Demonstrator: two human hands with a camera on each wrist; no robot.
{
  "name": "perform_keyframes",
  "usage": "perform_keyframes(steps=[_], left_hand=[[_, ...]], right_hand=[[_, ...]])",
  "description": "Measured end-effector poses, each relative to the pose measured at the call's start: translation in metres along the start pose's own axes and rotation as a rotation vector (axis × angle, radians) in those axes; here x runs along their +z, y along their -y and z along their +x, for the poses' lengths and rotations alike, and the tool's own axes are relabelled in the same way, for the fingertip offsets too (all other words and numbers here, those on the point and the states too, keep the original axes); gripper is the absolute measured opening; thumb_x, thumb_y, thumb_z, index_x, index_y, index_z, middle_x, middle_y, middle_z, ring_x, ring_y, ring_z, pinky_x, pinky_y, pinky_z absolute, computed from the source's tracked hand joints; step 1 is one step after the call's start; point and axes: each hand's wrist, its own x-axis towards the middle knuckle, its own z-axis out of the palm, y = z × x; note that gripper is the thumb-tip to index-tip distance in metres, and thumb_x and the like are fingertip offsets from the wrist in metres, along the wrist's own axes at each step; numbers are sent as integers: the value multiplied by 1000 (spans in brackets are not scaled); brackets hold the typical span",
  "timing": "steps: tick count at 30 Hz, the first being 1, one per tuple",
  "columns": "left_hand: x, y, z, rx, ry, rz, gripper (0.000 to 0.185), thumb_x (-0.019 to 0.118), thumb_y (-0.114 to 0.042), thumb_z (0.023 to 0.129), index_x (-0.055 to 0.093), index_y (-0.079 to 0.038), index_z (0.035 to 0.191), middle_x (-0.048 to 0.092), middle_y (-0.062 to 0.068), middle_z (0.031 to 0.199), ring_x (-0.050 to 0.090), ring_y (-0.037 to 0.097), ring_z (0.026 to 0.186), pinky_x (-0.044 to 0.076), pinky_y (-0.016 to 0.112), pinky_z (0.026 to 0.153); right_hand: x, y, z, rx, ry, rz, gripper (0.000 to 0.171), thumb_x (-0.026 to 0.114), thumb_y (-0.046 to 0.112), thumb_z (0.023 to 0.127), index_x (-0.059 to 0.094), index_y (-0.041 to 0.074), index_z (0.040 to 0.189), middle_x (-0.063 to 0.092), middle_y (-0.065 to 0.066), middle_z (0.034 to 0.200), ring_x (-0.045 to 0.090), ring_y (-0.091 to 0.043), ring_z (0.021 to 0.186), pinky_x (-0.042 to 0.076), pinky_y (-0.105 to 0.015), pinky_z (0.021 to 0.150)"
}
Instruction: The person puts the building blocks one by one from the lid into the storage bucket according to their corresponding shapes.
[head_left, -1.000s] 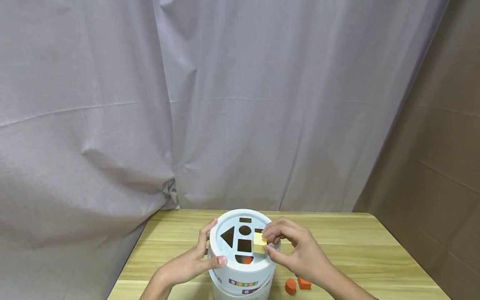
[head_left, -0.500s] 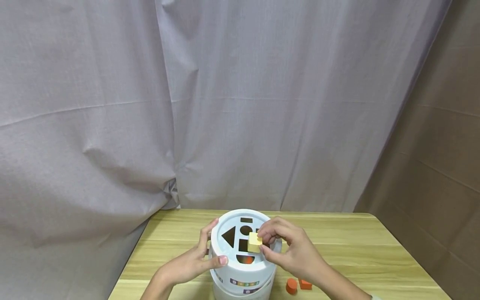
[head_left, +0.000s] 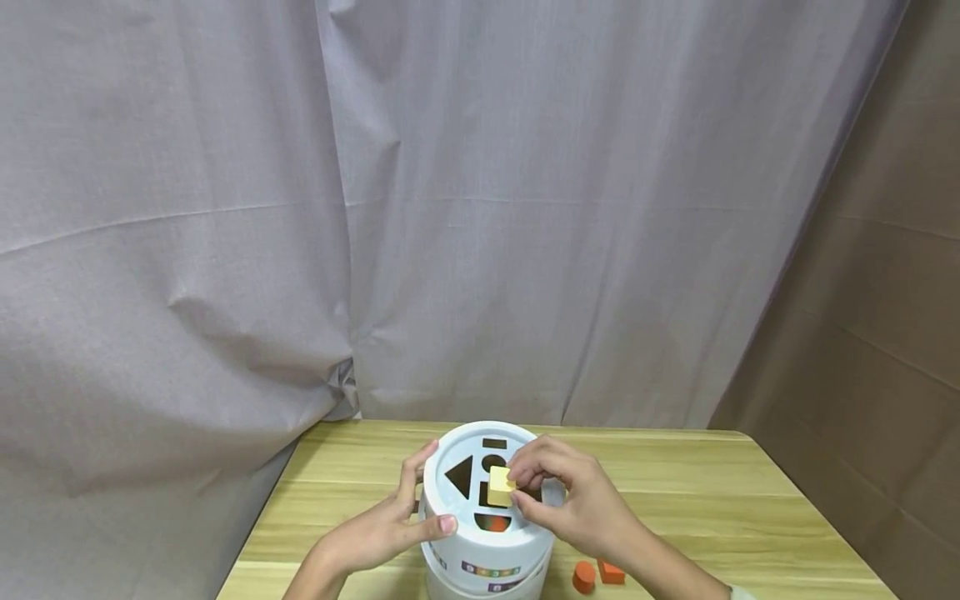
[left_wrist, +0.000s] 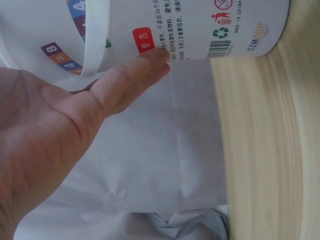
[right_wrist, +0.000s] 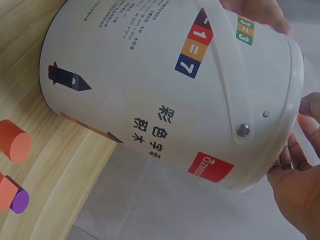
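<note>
A white toy bucket stands on the table, its lid cut with triangular, round, rectangular and half-round holes. Thumb and fingertips of my right hand pinch a yellow block at the lid, over a four-sided hole that it partly covers. Whether the block has entered the hole cannot be told. My left hand rests against the bucket's left side, thumb on the rim. Straight fingers lie along the printed wall in the left wrist view. The right wrist view hides the yellow block.
An orange cylinder and an orange block lie right of the bucket on the wooden table. Beside them is a purple cylinder. The bucket's white handle hangs across its wall. A grey curtain hangs behind the table.
My right hand has carried the yellow block leftward across the lid, from its right part to the four-sided hole near the middle. My left hand stays on the bucket.
</note>
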Motion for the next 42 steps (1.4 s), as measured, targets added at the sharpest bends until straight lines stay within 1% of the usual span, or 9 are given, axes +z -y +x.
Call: perform_keyframes(steps=[5, 7, 14, 20, 24, 27, 34, 37, 42], left_hand=[[0, 1, 0, 2, 3, -2, 111, 73, -53, 104, -10, -33, 175, 22, 28, 177, 40, 50, 158, 43, 71, 120], [0, 1, 0, 4, 4, -2, 111, 73, -53, 104, -10, -33, 175, 23, 27, 177, 41, 49, 157, 43, 70, 120], [-1, -1, 0, 7, 12, -10, 110, 73, -53, 105, -10, -34, 175, 23, 27, 176, 41, 49, 157, 43, 72, 121], [0, 0, -1, -6, 15, -12, 111, 73, -55, 104, -11, -36, 174, 21, 28, 177, 40, 51, 158, 43, 74, 120], [0, 1, -1, 0, 16, -12, 112, 72, -56, 104, -12, -33, 175, 20, 27, 177, 40, 51, 158, 43, 73, 120], [0, 1, -1, 4, 13, -11, 112, 72, -56, 104, -12, -32, 175, 21, 27, 177, 40, 51, 158, 43, 73, 120], [2, 1, -2, -4, 7, -16, 111, 73, -52, 105, -11, -33, 175, 20, 26, 178, 37, 51, 159, 42, 73, 122], [3, 1, -2, -3, 4, -19, 111, 73, -51, 105, -11, -33, 175, 20, 26, 178, 38, 51, 159, 42, 71, 121], [3, 0, -1, 1, -1, -17, 111, 74, -49, 105, -10, -30, 175, 21, 26, 176, 40, 52, 157, 41, 70, 121]], right_hand=[[4, 0, 1, -36, -4, -61, 29, 90, -2, 88, 77, 19, 102, 77, -4, 110, 68, -17, 89, 60, -26, 75], [5, -1, 1, -23, -7, -90, 28, 91, 0, 88, 77, 21, 101, 77, -2, 110, 67, -17, 90, 58, -26, 76], [8, -1, -1, -6, -10, -167, 29, 93, 4, 87, 77, 26, 97, 79, 3, 112, 64, -13, 105, 56, -24, 87], [8, -2, -2, -27, -8, -183, 30, 94, 6, 86, 77, 28, 97, 80, 7, 111, 64, -13, 105, 53, -26, 90], [9, -2, -2, -28, -6, -188, 30, 94, 6, 86, 77, 29, 96, 80, 8, 111, 64, -13, 105, 52, -29, 94], [9, -2, -3, -27, -7, -202, 31, 94, 6, 86, 77, 29, 97, 81, 9, 111, 63, -12, 104, 52, -29, 92], [8, 1, -6, -62, -32, -312, 36, 100, 13, 79, 79, 28, 105, 79, 9, 118, 60, -11, 106, 54, -30, 90], [5, 3, -7, -33, -40, -326, 36, 100, 14, 79, 80, 27, 106, 79, 10, 120, 60, -12, 110, 55, -32, 94], [-6, 5, -10, 12, -43, -336, 34, 98, 13, 81, 81, 26, 107, 79, 8, 119, 60, -11, 110, 55, -33, 93]])
